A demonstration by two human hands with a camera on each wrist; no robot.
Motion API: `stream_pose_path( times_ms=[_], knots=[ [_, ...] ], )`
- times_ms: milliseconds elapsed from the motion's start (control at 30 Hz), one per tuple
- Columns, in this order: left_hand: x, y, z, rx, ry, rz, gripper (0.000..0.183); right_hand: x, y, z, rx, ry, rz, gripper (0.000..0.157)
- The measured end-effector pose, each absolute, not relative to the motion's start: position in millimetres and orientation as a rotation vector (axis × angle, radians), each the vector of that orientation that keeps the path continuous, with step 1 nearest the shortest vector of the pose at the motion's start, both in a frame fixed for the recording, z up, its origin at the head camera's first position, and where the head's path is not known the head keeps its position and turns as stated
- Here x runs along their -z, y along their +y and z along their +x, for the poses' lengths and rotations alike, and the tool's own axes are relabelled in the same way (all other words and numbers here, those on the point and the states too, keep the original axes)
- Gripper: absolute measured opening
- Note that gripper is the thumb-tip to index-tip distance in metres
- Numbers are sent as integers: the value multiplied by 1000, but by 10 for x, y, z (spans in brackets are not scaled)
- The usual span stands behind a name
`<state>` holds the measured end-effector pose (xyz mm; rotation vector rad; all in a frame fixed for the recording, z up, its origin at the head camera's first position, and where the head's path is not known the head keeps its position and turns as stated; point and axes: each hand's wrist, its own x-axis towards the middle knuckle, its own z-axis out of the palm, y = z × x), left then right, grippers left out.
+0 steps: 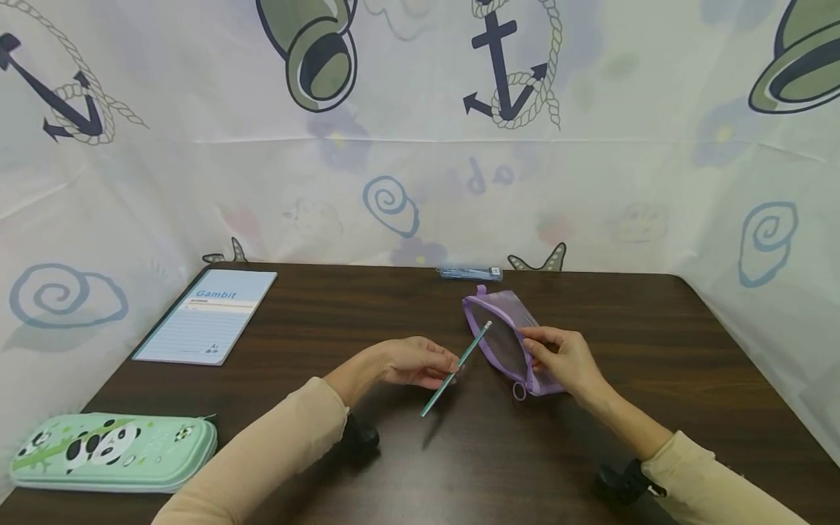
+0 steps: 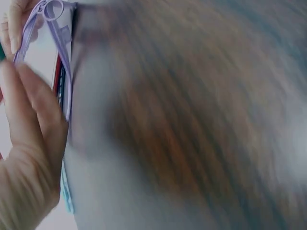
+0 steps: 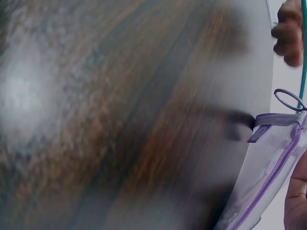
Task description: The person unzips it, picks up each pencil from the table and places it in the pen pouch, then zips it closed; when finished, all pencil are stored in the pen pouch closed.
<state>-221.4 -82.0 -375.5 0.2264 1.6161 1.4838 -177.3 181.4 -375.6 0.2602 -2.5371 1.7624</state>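
Note:
My left hand (image 1: 420, 362) pinches a thin teal pencil (image 1: 474, 345) near its middle. The pencil slants, its pale end up at the mouth of a purple mesh zip pouch (image 1: 482, 343) and its other end low over the table. With thumb and fingers, my right hand (image 1: 561, 361) pinches the pouch's near rim, and the mouth gapes toward the left. A round zip ring (image 1: 519, 391) hangs at the pouch's lower corner. In the right wrist view the pouch (image 3: 268, 177) shows its mesh side. Much of both wrist views is blurred tabletop.
A green panda pencil case (image 1: 111, 452) lies at the front left, beside my left sleeve. Behind it is a light blue notebook (image 1: 206, 317). A small blue packet (image 1: 470, 273) sits at the table's back edge, before a printed curtain (image 1: 420, 182).

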Motion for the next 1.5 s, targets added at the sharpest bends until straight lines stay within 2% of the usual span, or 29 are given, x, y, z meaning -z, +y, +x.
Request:
stream_pose_path(
  times_ms=[200, 467, 900, 1500],
  knots=[
    [3869, -586, -2290, -1773, 1624, -10, 32, 3782, 1769, -1744, -1774, -2547, 269, 26],
    [3904, -260, -2316, -1956, 1592, -196, 36, 3779, 1740, -1729, -1803, -2547, 272, 27],
    [3885, 37, -2222, -2069, 1613, -221, 37, 3777, 1727, -1728, -1813, -2586, 296, 28],
    [3897, 133, -2192, -2107, 1609, -306, 39, 3779, 1752, -1707, -1807, -2630, 359, 27]
  ],
)
